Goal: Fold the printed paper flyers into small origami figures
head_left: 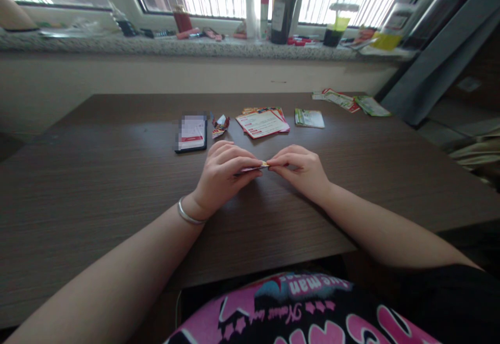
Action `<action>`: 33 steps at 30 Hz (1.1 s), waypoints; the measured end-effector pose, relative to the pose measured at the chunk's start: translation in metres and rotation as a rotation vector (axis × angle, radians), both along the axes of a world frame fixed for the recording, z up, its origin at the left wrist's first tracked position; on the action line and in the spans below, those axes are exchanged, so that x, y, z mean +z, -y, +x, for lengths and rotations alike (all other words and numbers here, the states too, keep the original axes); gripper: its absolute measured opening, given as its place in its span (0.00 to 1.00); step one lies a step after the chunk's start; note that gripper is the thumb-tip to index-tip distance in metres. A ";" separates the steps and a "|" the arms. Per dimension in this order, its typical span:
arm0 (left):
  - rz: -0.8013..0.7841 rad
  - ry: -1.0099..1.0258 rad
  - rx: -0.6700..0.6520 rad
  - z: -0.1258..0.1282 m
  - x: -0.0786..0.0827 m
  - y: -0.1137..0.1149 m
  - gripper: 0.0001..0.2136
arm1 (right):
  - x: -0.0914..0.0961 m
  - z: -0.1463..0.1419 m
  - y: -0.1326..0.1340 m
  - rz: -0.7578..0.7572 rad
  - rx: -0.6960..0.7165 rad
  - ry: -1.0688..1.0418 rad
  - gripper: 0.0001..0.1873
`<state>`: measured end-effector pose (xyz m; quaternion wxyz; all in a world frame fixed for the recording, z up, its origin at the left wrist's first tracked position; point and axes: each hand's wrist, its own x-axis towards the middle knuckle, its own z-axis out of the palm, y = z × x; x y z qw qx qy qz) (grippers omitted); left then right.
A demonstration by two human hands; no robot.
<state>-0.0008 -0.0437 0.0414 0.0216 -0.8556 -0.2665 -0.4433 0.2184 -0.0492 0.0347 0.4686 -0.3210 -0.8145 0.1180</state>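
Note:
My left hand (230, 164) is closed, pinching a thin printed paper piece (252, 168) between thumb and fingers, just above the table. Seen nearly edge-on, the piece shows pink with a bit of yellow at its right end. That right end is pinched by the thumb and fingertips of my right hand (299, 166). Most of the piece is hidden behind my left fingers, so its full shape cannot be made out. Beyond my hands lie a stack of printed cards (263, 123) and a crumpled red-and-orange wrapper (221, 126).
A phone (192, 133) lies left of the wrapper. To the right are a small green-and-white card stack (309, 118) and loose red and green printed papers (373, 106). The brown table (117, 188) meets a wall under a granite sill (219, 48) crowded with bottles.

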 end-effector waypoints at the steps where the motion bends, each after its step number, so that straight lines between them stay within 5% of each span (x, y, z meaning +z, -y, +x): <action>1: 0.000 -0.024 0.004 -0.001 0.001 0.000 0.07 | 0.000 0.000 0.000 -0.006 -0.003 0.000 0.03; 6: 0.052 -0.139 -0.010 -0.006 0.004 0.000 0.08 | 0.001 0.001 0.001 -0.048 -0.010 -0.012 0.04; 33: 0.028 -0.012 0.009 0.001 0.001 0.001 0.02 | 0.005 -0.002 0.003 0.105 -0.087 0.109 0.03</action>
